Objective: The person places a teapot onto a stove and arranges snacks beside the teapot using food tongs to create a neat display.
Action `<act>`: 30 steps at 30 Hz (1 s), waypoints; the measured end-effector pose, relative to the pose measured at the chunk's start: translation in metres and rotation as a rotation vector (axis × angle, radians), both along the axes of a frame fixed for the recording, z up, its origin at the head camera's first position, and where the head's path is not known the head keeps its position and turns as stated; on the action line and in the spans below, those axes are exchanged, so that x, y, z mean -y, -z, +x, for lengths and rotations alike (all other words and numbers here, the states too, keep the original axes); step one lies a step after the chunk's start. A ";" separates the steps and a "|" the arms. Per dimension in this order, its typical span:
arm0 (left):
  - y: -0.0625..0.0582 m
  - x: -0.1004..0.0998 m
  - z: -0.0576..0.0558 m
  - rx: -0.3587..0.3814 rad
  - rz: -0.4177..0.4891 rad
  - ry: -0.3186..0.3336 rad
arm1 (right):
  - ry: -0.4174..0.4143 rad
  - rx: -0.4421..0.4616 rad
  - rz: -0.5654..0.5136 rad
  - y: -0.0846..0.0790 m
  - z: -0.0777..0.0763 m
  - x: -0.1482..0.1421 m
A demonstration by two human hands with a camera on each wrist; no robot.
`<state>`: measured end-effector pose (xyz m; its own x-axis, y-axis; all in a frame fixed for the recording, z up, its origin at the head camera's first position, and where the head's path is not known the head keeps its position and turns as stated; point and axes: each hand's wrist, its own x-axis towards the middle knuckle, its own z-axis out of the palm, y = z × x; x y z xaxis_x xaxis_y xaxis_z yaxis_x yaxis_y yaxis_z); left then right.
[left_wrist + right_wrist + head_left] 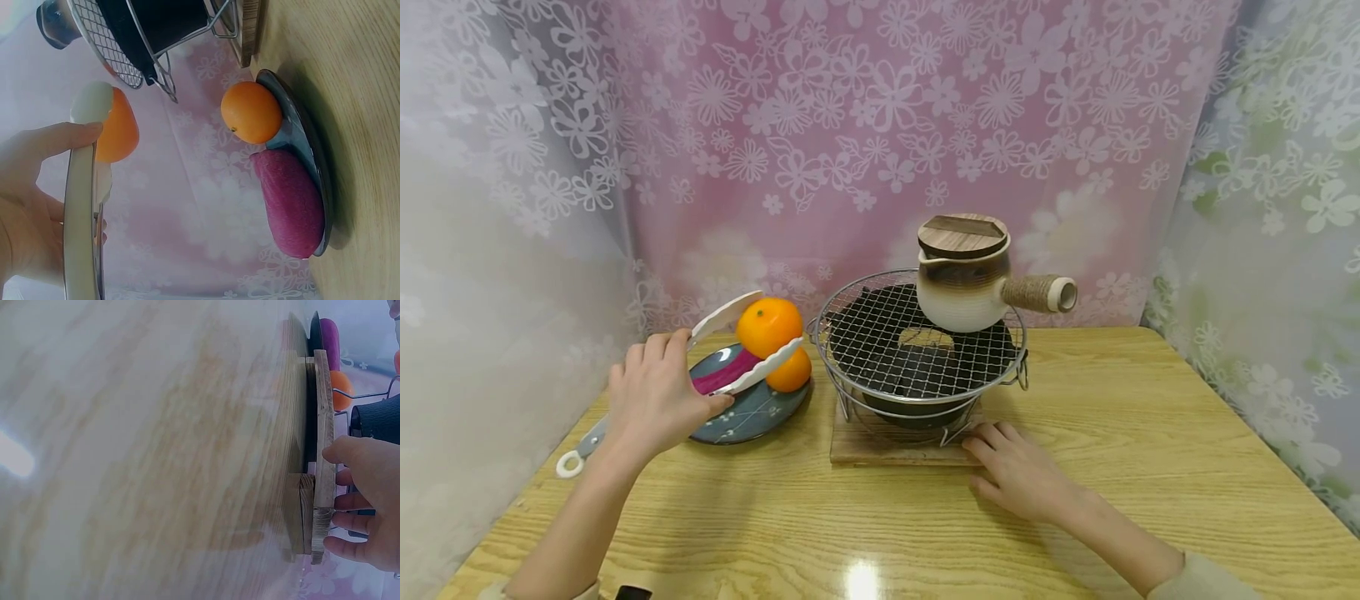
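Observation:
My left hand (655,392) grips a pair of white-tipped tongs (79,219) round the middle. Between the tong tips sits an orange (769,327), lifted above the blue plate (747,427). On that plate lie a second orange (251,112) and a purple sweet potato (290,203). My right hand (1026,471) rests its fingertips on the near right corner of a wooden board (887,454), with fingers spread in the right wrist view. A round tabletop grill with a wire mesh (880,358) stands on this board, right of the held orange.
A side-handled teapot (962,300) with a wooden lid stands on the mesh toward the back right, its twine-wrapped handle (1030,293) pointing right. The grill's wire loop (1022,372) juts out at its right. Flowered curtains (895,150) surround the wooden table (1150,417).

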<state>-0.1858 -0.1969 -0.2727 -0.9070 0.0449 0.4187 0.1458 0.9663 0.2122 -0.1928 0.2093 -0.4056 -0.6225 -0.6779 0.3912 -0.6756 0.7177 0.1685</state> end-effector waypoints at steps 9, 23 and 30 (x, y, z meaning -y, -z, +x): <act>-0.005 -0.003 0.001 0.011 0.001 0.005 | 0.013 0.022 0.014 -0.001 0.001 0.001; -0.012 -0.012 0.001 -0.001 0.000 0.025 | 0.007 0.006 0.011 0.001 0.001 0.000; -0.013 -0.014 0.001 -0.017 -0.001 0.033 | 0.012 0.002 0.019 0.001 0.001 0.000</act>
<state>-0.1848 -0.1834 -0.2601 -0.8976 0.0754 0.4343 0.1817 0.9609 0.2088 -0.1922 0.2090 -0.4067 -0.6310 -0.6781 0.3770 -0.6676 0.7221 0.1814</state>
